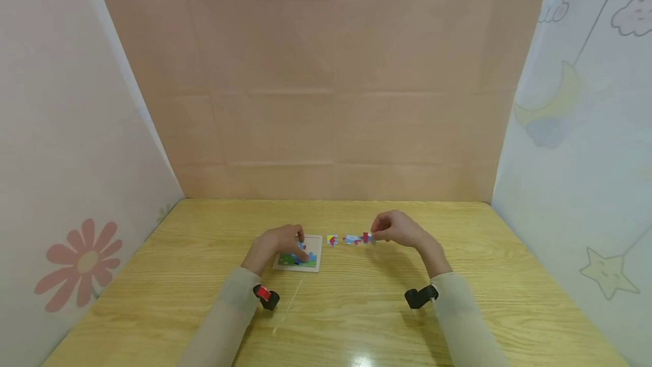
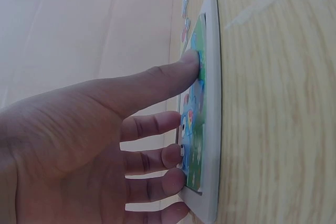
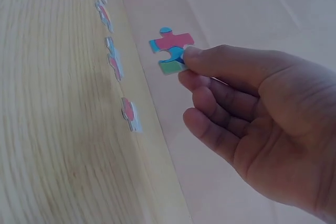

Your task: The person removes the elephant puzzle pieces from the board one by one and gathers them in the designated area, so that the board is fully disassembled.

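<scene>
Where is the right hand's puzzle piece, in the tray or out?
Out. The right hand pinches the puzzle piece in the air, apart from the tray under the left hand.

Puzzle board (image 1: 314,244): partly behind left hand (image 1: 277,240) | held piece (image 3: 174,40): side under right hand's (image 3: 283,124) fingers | sleeves (image 1: 219,316): cut off at head-view bottom | loose pieces (image 1: 351,239): head-view print too small to tell
</scene>
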Demonstrator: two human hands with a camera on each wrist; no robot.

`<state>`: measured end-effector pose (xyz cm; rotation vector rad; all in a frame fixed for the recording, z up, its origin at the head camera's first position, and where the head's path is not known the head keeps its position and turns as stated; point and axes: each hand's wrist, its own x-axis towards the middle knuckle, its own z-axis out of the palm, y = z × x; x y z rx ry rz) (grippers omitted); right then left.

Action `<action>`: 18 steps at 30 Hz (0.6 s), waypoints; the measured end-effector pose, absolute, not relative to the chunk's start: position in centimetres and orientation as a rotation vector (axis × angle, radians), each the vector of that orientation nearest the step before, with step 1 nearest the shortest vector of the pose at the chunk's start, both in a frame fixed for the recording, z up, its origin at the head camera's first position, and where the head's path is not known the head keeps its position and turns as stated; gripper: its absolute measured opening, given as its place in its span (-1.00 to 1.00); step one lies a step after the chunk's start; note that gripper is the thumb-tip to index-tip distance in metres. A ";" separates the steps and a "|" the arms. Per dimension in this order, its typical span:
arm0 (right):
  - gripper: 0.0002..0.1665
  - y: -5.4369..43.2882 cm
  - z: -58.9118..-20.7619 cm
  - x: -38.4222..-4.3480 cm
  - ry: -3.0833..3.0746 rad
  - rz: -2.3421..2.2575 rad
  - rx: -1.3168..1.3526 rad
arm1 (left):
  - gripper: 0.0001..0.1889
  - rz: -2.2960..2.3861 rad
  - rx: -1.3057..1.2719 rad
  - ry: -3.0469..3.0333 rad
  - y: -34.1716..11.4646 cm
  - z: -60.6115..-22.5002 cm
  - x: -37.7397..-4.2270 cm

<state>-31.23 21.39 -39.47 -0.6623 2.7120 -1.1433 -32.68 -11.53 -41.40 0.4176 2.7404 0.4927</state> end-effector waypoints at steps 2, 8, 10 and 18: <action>-0.90 21.6 -39.5 -31.2 2.693 -1.130 -0.674 | -0.52 0.494 0.416 2.740 -11.6 -41.3 -32.6; -0.92 22.3 -39.6 -31.1 2.657 -1.090 -0.663 | -0.52 0.504 0.407 2.739 -11.6 -41.3 -32.5; -0.91 22.5 -39.7 -31.1 2.652 -1.080 -0.661 | -0.51 0.508 0.405 2.738 -11.7 -41.3 -32.5; -0.90 23.2 -40.3 -31.4 2.650 -1.050 -0.648 | -0.52 0.523 0.414 2.732 -11.7 -41.3 -32.5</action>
